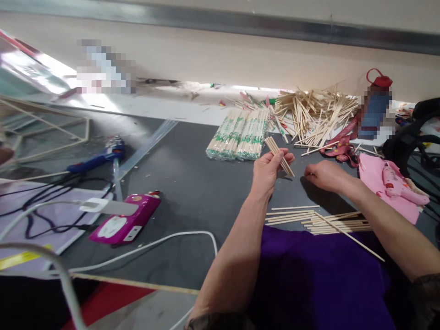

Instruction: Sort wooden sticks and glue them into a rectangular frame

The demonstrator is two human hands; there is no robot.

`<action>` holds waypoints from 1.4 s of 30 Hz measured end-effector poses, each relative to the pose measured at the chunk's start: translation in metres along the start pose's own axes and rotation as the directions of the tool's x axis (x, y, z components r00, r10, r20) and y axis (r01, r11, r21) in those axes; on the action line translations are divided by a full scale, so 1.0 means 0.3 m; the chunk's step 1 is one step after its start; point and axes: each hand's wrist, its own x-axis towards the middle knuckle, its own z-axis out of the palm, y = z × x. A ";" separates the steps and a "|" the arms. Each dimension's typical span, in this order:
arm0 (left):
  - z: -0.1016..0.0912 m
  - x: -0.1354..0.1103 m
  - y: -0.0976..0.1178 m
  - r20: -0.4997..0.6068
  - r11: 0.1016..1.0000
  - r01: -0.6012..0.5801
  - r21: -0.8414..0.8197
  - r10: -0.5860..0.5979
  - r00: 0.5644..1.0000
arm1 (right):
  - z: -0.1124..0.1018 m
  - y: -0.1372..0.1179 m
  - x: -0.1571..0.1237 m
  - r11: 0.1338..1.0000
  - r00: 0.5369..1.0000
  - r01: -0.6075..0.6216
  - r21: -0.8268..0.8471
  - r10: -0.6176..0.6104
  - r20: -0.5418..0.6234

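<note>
My left hand (270, 166) is closed around a small bundle of wooden chopsticks (274, 145), held tilted above the grey table. To its right, my right hand (325, 175) hovers low over the table with its fingers curled in, and no stick shows in it. Below both hands, loose chopsticks (330, 223) lie in two rough groups along the near table edge, one of them slanting across the others. Just beyond my left hand sit clear plastic packs of chopsticks (237, 135) with green print.
A heap of loose sticks (316, 107) lies at the back. On the right, a pink glue gun (402, 183) rests on pink sheet. Leftward are a blue glue gun (99, 158), clear glue sticks (151, 144), a magenta power box (127, 219) and a white cable (165, 239).
</note>
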 end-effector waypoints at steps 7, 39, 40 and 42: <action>0.016 -0.011 -0.006 0.001 0.999 0.049 -0.006 -0.049 0.999 | -0.029 -0.031 0.024 0.999 0.996 -0.026 -0.040 0.022 -0.085; 0.012 -0.003 -0.013 -0.012 0.996 0.079 0.034 -0.079 0.997 | 0.022 0.103 0.120 0.996 0.977 -0.082 -0.042 0.072 -0.200; 0.012 -0.003 -0.013 -0.017 0.996 0.080 0.039 -0.080 0.997 | 0.020 0.105 0.126 0.998 0.972 -0.060 -0.027 0.052 -0.229; 0.011 -0.004 -0.013 -0.027 0.995 0.083 0.049 -0.082 0.996 | 0.015 0.113 0.135 0.998 0.958 -0.054 0.024 0.059 -0.282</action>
